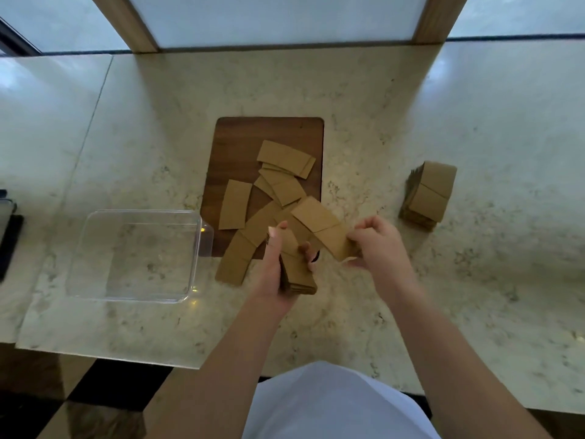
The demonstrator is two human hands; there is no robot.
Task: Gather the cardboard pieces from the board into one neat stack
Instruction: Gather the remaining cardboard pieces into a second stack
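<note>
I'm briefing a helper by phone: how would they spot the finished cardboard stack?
Find the dark wooden board mid-counter, then look right, across bare marble. The finished stack sits there alone, squared and tall, unlike the loose pieces scattered on the board.

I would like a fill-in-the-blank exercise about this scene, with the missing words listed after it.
1. The left hand grips a ____ of cardboard pieces.
2. The right hand pinches a single cardboard piece above the near edge of the wooden ____.
3. The clear plastic container to the left of the board is ____.
4. A second stack stands on the counter to the ____ of the board.

Missing words: stack; board; empty; right
</note>
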